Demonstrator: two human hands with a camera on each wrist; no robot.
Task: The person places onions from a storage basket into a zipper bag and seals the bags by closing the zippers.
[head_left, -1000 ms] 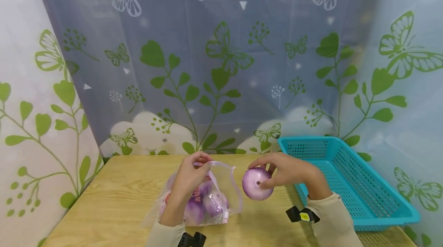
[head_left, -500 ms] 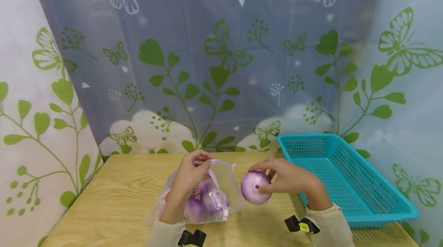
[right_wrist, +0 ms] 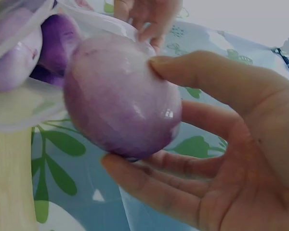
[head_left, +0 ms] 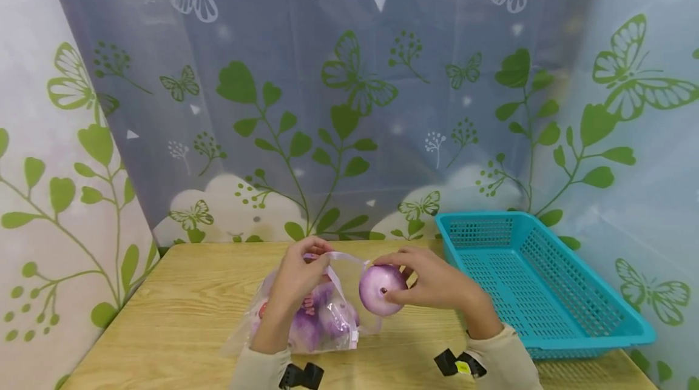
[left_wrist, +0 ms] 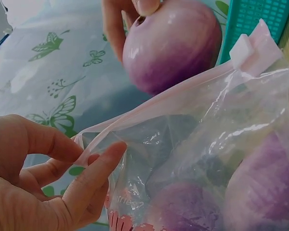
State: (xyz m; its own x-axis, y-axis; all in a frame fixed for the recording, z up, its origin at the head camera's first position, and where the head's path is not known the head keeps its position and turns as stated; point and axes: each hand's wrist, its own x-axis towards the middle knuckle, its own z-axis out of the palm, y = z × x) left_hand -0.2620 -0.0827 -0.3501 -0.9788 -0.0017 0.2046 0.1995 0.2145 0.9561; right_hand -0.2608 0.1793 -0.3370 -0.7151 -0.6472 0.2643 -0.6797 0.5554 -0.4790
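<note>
My right hand (head_left: 431,278) holds a purple onion (head_left: 377,293) between thumb and fingers, beside the mouth of a clear zip bag (head_left: 344,332). In the right wrist view the glossy onion (right_wrist: 120,96) fills the middle, thumb on one side, fingers below. My left hand (head_left: 297,272) pinches the pink-edged rim of that bag, and the left wrist view shows the bag's mouth parted, with a white slider (left_wrist: 242,52) at its far end. Inside the bag are several more onions (left_wrist: 260,178), partly hidden by my left forearm and red print.
A turquoise perforated basket (head_left: 562,268) stands to the right on the wooden table (head_left: 175,305). Behind the table hangs a blue-grey cloth (head_left: 284,135) printed with leaves and butterflies.
My right hand first dips slightly with the onion, then moves left with it, up to the bag's mouth. The left hand keeps its pinch on the bag's rim.
</note>
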